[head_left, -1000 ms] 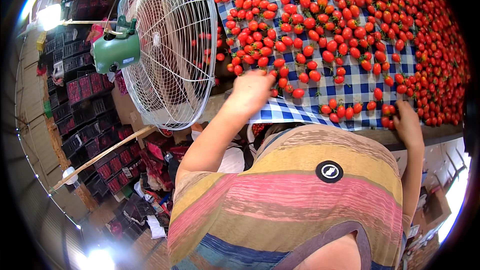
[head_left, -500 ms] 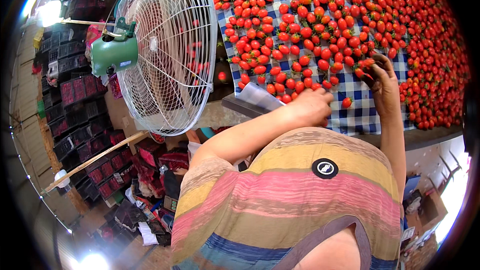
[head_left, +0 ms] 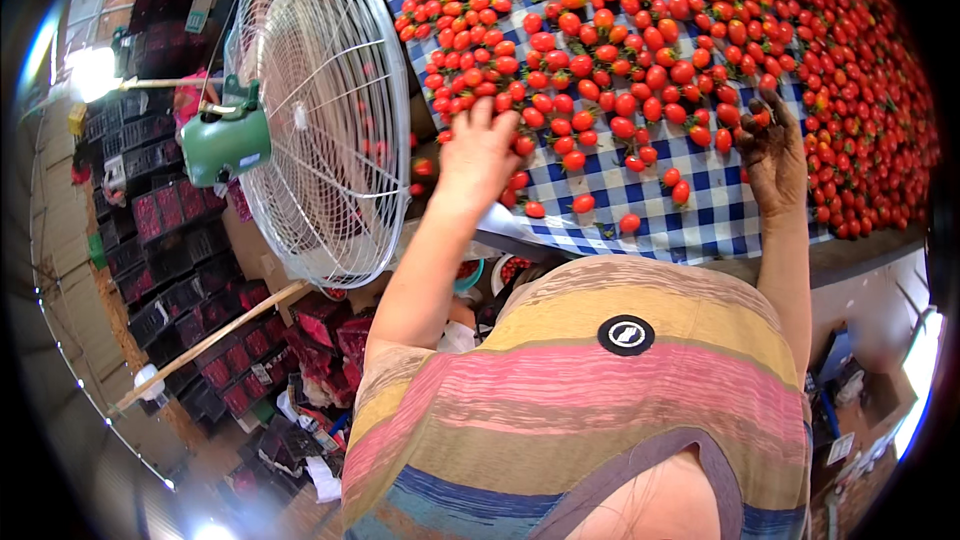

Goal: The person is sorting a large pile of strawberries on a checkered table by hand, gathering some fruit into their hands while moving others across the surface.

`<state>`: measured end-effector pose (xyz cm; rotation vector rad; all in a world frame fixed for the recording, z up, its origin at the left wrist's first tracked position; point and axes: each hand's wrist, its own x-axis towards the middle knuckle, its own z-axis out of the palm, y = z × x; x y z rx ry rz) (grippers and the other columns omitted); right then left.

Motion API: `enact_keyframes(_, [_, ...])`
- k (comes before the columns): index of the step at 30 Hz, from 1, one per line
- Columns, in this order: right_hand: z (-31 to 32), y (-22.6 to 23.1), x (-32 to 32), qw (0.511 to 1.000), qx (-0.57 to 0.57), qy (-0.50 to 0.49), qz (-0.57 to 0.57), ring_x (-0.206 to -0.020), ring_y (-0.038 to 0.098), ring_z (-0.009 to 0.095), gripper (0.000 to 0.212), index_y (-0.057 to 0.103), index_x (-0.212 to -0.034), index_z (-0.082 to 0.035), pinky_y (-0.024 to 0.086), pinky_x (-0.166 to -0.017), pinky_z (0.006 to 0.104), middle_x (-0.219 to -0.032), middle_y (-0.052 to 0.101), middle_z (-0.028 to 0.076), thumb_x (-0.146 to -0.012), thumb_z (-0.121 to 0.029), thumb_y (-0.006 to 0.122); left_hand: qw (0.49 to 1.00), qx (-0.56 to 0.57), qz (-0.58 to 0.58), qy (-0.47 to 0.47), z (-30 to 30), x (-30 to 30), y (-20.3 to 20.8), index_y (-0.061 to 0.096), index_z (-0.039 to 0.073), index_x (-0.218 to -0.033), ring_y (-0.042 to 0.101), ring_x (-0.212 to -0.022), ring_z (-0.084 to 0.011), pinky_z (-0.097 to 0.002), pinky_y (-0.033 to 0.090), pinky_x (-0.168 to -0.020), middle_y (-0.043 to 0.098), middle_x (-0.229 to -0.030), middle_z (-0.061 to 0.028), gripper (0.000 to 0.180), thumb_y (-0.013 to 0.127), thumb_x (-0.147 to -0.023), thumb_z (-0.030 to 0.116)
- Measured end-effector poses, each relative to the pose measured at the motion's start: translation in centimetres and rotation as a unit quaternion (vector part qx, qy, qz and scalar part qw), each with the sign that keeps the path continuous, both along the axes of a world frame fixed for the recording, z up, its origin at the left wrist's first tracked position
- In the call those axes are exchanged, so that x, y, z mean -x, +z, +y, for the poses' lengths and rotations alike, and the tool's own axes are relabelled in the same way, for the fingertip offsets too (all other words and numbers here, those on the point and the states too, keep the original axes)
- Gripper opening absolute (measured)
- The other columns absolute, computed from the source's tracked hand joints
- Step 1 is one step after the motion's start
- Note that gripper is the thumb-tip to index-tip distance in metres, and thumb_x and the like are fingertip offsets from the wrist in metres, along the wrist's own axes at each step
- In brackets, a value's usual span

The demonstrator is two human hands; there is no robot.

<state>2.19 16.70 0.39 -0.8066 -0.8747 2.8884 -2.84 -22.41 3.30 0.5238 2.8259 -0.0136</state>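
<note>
Many small red cherry tomatoes, some with green stems, lie over a blue-and-white checked cloth on a table. At the cloth's left edge, my left hand is open, its fingers apart among the tomatoes there; its palm is hidden. My right hand, its fingers stained dark, is curled at the right, beside the dense heap. A red cherry tomato shows between those fingers; whether more are in the palm is hidden.
A large fan with a wire cage and green motor stands close by my left arm. Behind it are stacked dark crates. A teal basin and a pale bowl of red fruit sit below the table edge. A deep tomato heap fills the right.
My left hand has swung left and away from me, its fingers spreading. The tomatoes near the front now lie scattered apart. My right hand stays at the right, and fewer tomatoes show in it.
</note>
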Motion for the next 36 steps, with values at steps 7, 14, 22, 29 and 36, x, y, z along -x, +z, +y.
enact_keyframes(7, [2.4,-2.1,0.6,0.998,-0.007,-0.033,-0.047,-0.079,0.059,0.014,0.027,0.062,-0.121,-0.003,0.053,-0.066,0.0246,-0.094,0.062,0.005,-0.097,-0.015,0.065,0.985,-0.14,0.075,-0.073,6.5,6.6,0.9,0.063,0.01,-0.124,0.059,-0.115,-0.0378,-0.0463,0.052,-0.095,0.056,-0.134,-0.0173,0.049,0.077,-0.081,0.027])
enact_keyframes(14, [2.1,-1.7,0.2,0.998,-0.047,-0.024,-0.043,-0.082,0.06,0.015,0.029,0.058,-0.125,-0.001,0.055,-0.07,0.0285,-0.101,0.063,0.007,-0.099,-0.014,0.061,0.951,-0.205,0.065,-0.222,19.6,5.3,-4.0,0.048,0.02,-0.147,0.027,-0.149,-0.036,-0.0669,0.018,-0.117,0.038,-0.157,-0.0137,0.079,0.067,-0.083,0.062])
enact_keyframes(22, [-0.9,1.6,0.8,0.976,-0.2,0.051,-0.074,-0.071,0.058,0.009,0.023,0.064,-0.117,-0.004,0.047,-0.061,0.0219,-0.088,0.064,0.003,-0.098,-0.016,0.062,0.989,-0.086,0.1,-0.072,2.2,6.0,-4.6,0.037,0.02,-0.155,0.023,-0.15,-0.0356,-0.0628,0.014,-0.117,0.029,-0.161,-0.0167,0.081,0.06,-0.089,0.06])
enact_keyframes(29, [-9.0,1.2,-0.4,0.533,-0.762,0.343,0.135,-0.089,0.068,0.033,0.047,0.061,-0.115,-0.008,0.055,-0.072,0.0404,-0.099,0.067,0.015,-0.083,-0.038,0.076,0.966,-0.216,0.116,-0.087,6.1,2.2,-0.1,0.066,0.003,-0.106,0.067,-0.096,-0.0336,-0.0403,0.056,-0.083,0.067,-0.109,-0.0165,0.025,0.072,-0.082,0.009])
enact_keyframes(36, [-10.9,-1.7,1.0,0.384,-0.828,0.364,0.186,-0.078,0.065,0.03,0.031,0.058,-0.101,-0.01,0.053,-0.068,0.0412,-0.091,0.063,0.01,-0.082,-0.029,0.075,0.971,-0.209,-0.064,-0.1,11.3,2.3,-1.7,0.064,0.008,-0.112,0.066,-0.096,-0.0365,-0.0464,0.055,-0.077,0.062,-0.104,-0.0158,0.023,0.06,-0.089,0.01])
